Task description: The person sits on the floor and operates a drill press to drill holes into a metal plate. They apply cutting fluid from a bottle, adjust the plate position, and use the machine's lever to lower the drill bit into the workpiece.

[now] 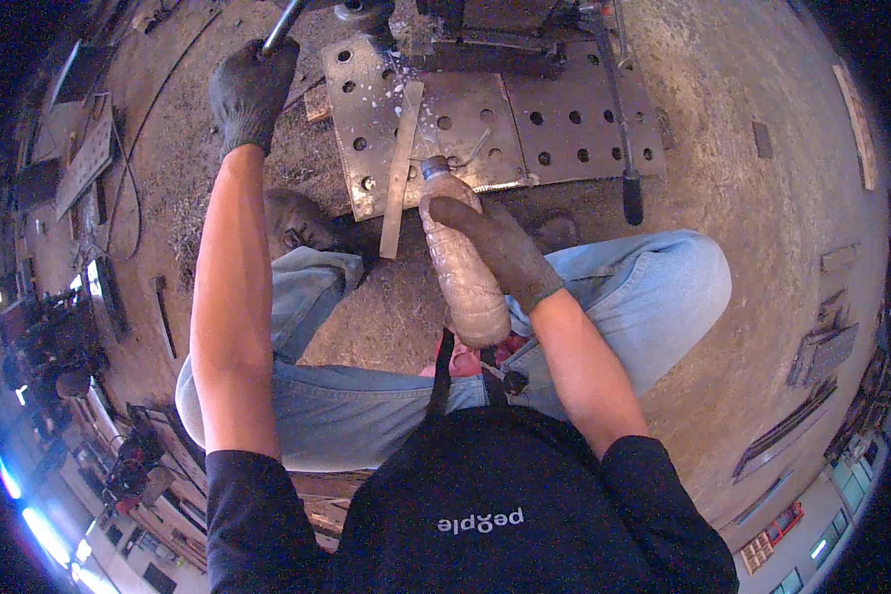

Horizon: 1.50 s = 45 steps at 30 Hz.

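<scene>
My left hand (250, 97), in a dark knit glove, is closed around a shiny metal handle bar (283, 26) at the top left. My right hand (503, 247), gloved as well, grips a cloudy, dirty plastic bottle (467, 295) over my lap. The bottle is tilted, its bluish cap (434, 166) toward a perforated steel plate (436, 94). A narrow flat metal strip (402, 163) lies across the plate and juts past its near edge. White droplets or flecks are scattered beside the strip, below a dark round machine part (366, 14).
A dark machine body (495, 40) stands on the far side of the plate. A lever with a black grip (633, 198) hangs at the right. Metal chips (203, 218) litter the floor at left. Steel pieces (822, 351) lie far right, and machinery stands far left.
</scene>
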Each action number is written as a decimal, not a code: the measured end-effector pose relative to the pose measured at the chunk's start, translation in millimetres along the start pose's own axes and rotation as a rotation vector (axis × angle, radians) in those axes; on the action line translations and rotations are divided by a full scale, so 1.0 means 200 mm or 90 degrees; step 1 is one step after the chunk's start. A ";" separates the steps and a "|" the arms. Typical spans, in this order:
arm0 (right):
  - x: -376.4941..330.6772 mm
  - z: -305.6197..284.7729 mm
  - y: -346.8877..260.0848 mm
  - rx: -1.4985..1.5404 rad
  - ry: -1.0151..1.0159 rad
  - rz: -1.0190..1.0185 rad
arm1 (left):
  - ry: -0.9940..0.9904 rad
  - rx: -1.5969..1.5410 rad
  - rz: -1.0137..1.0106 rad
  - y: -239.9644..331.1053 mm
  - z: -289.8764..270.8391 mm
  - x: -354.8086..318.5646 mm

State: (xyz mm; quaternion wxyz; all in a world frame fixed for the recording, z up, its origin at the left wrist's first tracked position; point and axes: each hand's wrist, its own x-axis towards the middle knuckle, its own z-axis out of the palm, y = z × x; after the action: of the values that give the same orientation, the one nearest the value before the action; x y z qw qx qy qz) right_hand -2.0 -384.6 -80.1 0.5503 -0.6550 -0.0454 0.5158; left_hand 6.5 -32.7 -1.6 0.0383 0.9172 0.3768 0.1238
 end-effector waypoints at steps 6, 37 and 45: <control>0.01 0.00 0.01 -0.015 -0.003 -0.004 | -0.004 -0.059 -0.021 0.04 -0.03 -0.03; -0.34 -0.26 -0.53 -0.413 0.532 -0.439 | -0.013 -0.169 -0.032 0.01 -0.06 -0.05; -0.14 -0.76 -0.43 -0.396 0.267 -0.164 | -0.011 -0.169 -0.025 0.04 -0.06 -0.05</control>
State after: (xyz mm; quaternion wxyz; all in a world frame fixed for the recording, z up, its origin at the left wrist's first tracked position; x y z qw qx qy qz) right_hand 139.0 -471.0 -18.2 0.3833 -0.8705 -0.1682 0.2590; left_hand 2.2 -45.7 8.5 0.1651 0.8974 0.3748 0.1643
